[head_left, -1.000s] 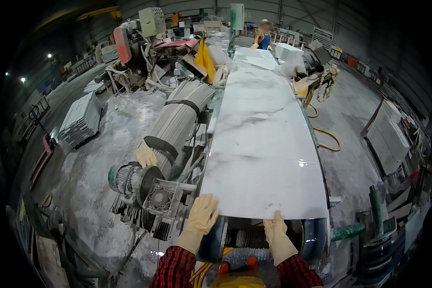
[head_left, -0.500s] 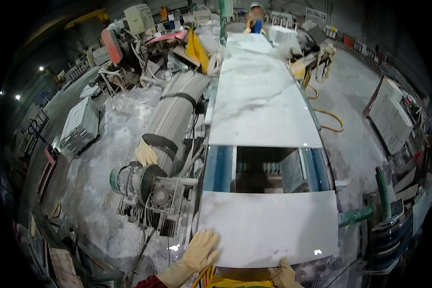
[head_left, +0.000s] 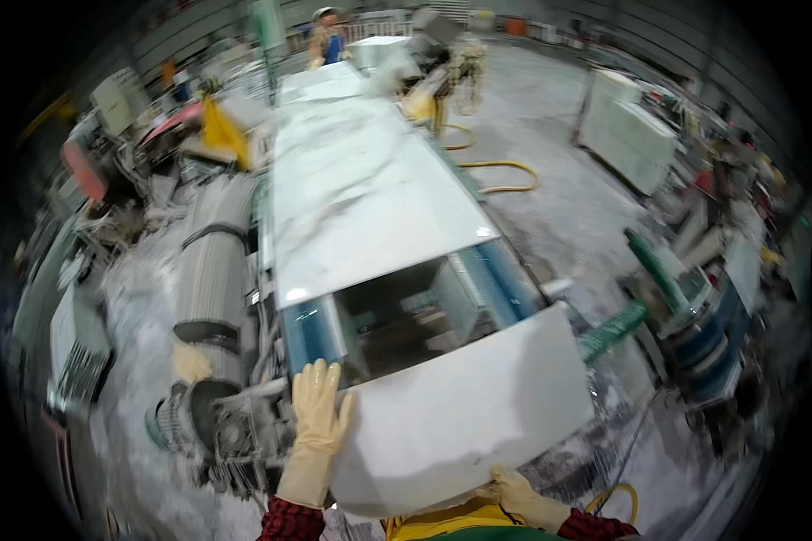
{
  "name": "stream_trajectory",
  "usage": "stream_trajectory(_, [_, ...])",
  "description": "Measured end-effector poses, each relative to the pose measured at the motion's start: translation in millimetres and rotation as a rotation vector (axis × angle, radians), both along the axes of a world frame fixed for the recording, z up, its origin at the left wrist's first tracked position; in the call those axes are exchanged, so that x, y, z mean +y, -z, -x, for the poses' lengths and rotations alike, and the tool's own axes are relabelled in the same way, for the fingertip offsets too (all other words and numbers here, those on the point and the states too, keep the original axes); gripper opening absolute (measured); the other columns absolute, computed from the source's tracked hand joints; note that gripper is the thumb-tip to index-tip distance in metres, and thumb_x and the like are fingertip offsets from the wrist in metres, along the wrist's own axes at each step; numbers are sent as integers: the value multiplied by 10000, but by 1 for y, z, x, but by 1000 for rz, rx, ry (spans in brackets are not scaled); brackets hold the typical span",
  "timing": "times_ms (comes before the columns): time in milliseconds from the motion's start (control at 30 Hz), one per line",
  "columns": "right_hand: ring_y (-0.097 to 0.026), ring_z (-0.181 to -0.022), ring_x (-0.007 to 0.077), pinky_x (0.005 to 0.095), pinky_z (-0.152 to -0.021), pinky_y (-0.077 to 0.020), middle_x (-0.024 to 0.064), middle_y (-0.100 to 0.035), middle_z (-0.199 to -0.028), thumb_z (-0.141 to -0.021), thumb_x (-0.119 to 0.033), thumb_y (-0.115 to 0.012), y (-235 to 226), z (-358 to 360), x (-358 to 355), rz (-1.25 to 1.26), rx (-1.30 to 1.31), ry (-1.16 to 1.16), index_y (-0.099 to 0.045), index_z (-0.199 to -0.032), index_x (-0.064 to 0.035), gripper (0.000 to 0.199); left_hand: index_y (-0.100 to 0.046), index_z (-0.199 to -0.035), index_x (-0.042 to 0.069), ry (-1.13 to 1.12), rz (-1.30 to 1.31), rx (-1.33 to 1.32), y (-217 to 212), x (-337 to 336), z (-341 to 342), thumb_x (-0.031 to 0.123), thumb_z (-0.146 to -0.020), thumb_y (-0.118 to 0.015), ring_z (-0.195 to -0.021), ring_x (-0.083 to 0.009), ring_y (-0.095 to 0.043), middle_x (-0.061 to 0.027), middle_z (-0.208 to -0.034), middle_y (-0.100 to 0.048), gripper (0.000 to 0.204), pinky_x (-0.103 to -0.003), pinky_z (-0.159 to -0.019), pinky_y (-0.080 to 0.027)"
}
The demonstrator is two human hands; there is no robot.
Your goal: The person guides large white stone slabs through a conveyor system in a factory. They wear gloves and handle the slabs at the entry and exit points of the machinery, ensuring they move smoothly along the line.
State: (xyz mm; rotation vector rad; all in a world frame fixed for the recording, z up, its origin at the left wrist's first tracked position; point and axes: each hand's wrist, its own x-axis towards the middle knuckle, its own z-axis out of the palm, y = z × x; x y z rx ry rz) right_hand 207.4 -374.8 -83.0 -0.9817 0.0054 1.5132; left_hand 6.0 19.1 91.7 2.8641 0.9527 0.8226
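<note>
A pale stone slab (head_left: 465, 410) with faint grey marking lies close in front of me across the near end of a blue-sided conveyor frame (head_left: 309, 338). My left hand (head_left: 318, 410), in a cream rubber glove, rests at the slab's far left corner with its fingers stretched forward and apart. At the near edge my right hand (head_left: 521, 496), gloved alike, grips the slab with its thumb on top; the other fingers are hidden below. Beyond a dark opening in the frame lies a longer white slab (head_left: 361, 189) with grey veins.
Left of the frame stand a ribbed grey roll (head_left: 212, 279) with dark straps and a dusty motor (head_left: 176, 422), with a loose cream glove (head_left: 191, 362) there. Green pipes (head_left: 615, 329) jut out at right. A yellow hose (head_left: 505, 176) lies on the floor. Another person (head_left: 327, 38) stands at the far end.
My view has turned right, so the scene sits further left and tilted. My left hand has slid forward along the slab's left side to its far corner. My right hand keeps the near edge.
</note>
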Motion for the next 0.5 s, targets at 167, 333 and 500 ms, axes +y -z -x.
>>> stream_trajectory(167, [-624,-1227,307,469,-1081,-573,139,-535,-1419,-1049,-273,-628,-21,-2,21,300,159,60,-444,-1491,-29,537,-685,-1235,-27,87,823,308,-21,21,-73,437,-930,-717,-1103,-400,-685,-241,-1121,-741,556,-441,-1003,-522])
stream_trajectory(333, [-633,-1188,292,442,-1009,-558,107,-572,-1367,-995,-246,-692,12,-10,9,-460,-973,-128,-448,-1516,-61,604,-769,-1068,-17,24,729,465,-40,-3,-75,539,-859,-794,-945,-358,-728,-230,-1024,-761,594,-400,-843,-560])
stream_trajectory(500, [-603,-1212,305,352,-1092,-481,185,-566,-1333,-938,-112,-686,33,-5,-41,-11,-497,-109,-504,-1446,10,553,-773,-1041,-34,-77,707,433,-87,-51,-62,486,-810,-864,-837,-324,-727,-204,-938,-770,576,-375,-778,-559])
